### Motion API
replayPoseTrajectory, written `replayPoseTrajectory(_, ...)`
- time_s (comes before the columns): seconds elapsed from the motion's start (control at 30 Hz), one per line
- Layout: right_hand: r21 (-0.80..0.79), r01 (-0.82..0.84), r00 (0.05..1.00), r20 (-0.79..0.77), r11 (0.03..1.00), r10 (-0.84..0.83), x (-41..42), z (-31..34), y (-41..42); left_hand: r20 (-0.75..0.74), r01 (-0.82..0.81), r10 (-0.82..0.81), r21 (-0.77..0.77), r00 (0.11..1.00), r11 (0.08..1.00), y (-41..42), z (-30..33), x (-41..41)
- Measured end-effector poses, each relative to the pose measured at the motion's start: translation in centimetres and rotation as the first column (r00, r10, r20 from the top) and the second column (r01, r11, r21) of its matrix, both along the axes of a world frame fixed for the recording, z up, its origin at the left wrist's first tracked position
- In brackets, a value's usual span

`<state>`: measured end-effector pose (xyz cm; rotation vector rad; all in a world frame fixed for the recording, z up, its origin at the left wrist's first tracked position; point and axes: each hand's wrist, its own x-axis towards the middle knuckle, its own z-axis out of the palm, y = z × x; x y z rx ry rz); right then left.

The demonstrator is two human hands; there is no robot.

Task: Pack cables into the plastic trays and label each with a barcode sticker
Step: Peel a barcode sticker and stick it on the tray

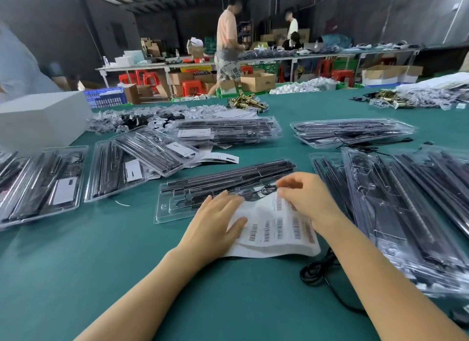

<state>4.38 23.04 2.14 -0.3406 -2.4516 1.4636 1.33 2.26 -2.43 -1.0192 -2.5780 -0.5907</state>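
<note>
Barcode stickers (276, 226) sit on a sheet overlapping the open tray (177, 208) on the tabletop (101, 251), so our left hand (215, 221) pins it flat, fingers straight, while our right hand (302, 196) pinches one sticker's edge, likely to peel it.

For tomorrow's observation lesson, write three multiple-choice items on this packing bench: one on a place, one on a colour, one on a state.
1. Where does the barcode sticker sheet lie?
A. on the white box
B. over the near edge of the open plastic tray
C. on the floor

2. What colour is the table cover?
A. red
B. yellow
C. green

3. What is the right hand doing?
A. pinching at the sheet's top edge
B. resting flat on the table
C. lifting a box

Key: 1 B, the sheet overlaps the tray; 2 C, the cloth is green; 3 A, its fingers curl at the sheet's edge while the left hand presses the sheet flat.
</note>
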Motion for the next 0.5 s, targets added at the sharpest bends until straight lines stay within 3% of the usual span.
replayPoseTrajectory(0.07,-0.14,-0.013,0.994,-0.107,0.99,-0.002,0.0,0.4,0.2,0.008,-0.082,0.082,0.181,0.997,0.98,0.2,0.2,0.1)
replayPoseTrajectory(0.13,-0.234,-0.074,0.984,-0.176,0.97,0.032,0.0,0.7,0.2,0.166,-0.179,0.132,0.31,0.977,0.934,0.4,0.6,0.2)
replayPoseTrajectory(0.23,-0.347,-0.219,0.958,-0.254,0.912,0.133,0.1,1.0,0.1,0.352,-0.182,0.025,0.421,0.936,0.888,0.4,1.0,0.4)
replayPoseTrajectory(0.4,-0.241,-0.405,0.89,-0.322,0.882,0.321,0.6,1.0,-0.3,0.356,-0.085,-0.109,0.488,0.928,0.869,0.9,2.0,1.0)
replayPoseTrajectory(0.5,-0.167,-0.421,0.885,-0.291,0.892,0.363,0.6,0.9,-0.7,0.437,-0.178,-0.104,0.557,0.893,0.811,1.1,2.6,1.4)
